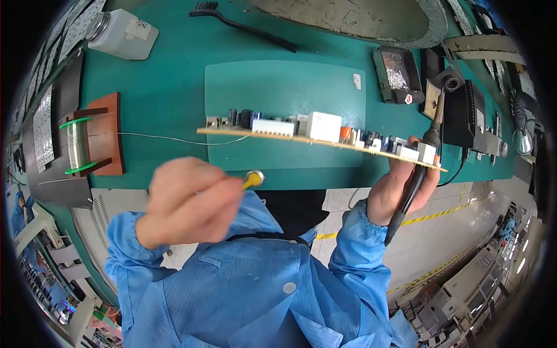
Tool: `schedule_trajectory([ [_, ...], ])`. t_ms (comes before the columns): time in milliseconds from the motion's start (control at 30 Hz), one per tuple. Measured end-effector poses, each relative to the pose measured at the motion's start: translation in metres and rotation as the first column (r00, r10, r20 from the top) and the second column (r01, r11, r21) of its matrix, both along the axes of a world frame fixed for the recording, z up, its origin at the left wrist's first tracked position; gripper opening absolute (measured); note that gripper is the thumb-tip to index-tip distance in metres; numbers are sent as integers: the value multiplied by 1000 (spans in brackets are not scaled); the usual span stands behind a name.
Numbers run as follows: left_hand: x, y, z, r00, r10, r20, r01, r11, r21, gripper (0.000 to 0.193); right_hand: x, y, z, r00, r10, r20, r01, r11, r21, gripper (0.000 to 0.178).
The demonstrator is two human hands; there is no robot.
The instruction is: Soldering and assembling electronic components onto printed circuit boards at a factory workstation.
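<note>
My right hand [387, 194] grips the right end of a circuit board [325, 143] and a soldering iron [411, 200] together. The board is held edge-on above the bench, its white, black and orange components facing away from me. The iron's black handle slants down past my fingers, with its tip end pointing up and away. My left hand [191, 200], smeared by motion, is closed around a small yellow piece [253, 180], mostly hidden by the fingers. Behind that lies a round silver stud [259, 173]; whether they touch, I cannot tell. Solder wire [174, 137] runs from a spool [77, 146] toward the board.
A green mat [278, 87] lies on the bench. Beyond it are a black brush [243, 26] and a large worn tray-like object [360, 17]. A white bottle [123, 35] stands far left. At right are a small black tray [398, 74] and a black soldering station [467, 116].
</note>
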State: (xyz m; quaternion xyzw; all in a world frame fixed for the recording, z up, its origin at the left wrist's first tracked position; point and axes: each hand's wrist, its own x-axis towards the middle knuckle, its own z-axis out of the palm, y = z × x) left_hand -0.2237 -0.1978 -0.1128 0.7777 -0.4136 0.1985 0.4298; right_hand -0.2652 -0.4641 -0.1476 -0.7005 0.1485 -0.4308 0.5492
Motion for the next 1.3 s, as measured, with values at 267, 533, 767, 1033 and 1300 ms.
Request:
schedule_trajectory([
  [267,-4,-51,-39,972,220,-78,-195,949,247,24,3,-4,-11,986,146,81,-145,989,-17,36],
  [533,5,-62,-38,936,342,-84,-308,910,277,18,6,-5,-13,953,197,229,-207,978,19,34],
  [767,18,-74,-36,906,411,-102,-344,854,390,10,1,-11,-5,952,180,249,-184,983,-10,31],
  [1033,17,-69,-33,906,362,-219,-247,873,420,4,-2,-15,-6,935,180,306,-186,983,-10,33],
  [1300,-36,-24,6,934,77,-349,-95,995,-33,21,-8,0,-27,899,86,429,-141,985,97,32],
])
